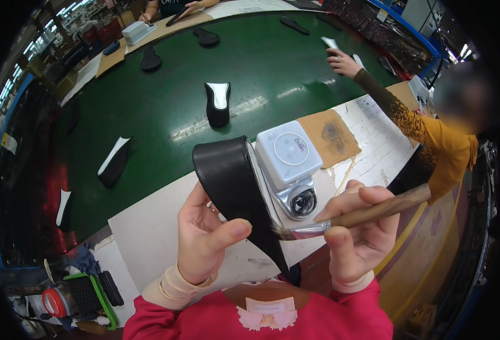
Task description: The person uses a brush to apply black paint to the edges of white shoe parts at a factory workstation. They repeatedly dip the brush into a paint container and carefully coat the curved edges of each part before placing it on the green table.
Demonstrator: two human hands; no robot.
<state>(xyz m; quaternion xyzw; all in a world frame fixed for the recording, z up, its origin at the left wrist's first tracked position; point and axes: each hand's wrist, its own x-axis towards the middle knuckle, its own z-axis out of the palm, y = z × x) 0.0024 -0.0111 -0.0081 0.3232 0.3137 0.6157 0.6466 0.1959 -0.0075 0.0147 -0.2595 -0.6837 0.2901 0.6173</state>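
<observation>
Glossy green, the worktop (pixel 165 96) curves across the upper half of the frame. Nearest me, just left of lower centre, my left hand (pixel 204 243) is closed around a black wedge sole (pixel 227 175), its thick end toward the top. My right hand (pixel 357 243) grips a wooden-handled brush (pixel 363 215) — its bristles are at the sole's right edge, near the middle of the frame. Just beyond the brush sit a dish of dark, shiny stuff (pixel 303 201) and a pale plastic tub (pixel 289 156); right of the tub lies a tan card (pixel 329 133) with a dark smudge. Farther out, black-and-white wedges (pixel 218 113) rest at left and centre. At upper right a co-worker's hand (pixel 346 65) is at a white piece (pixel 329 43) — and near the top edge lie flat black soles (pixel 207 37).
</observation>
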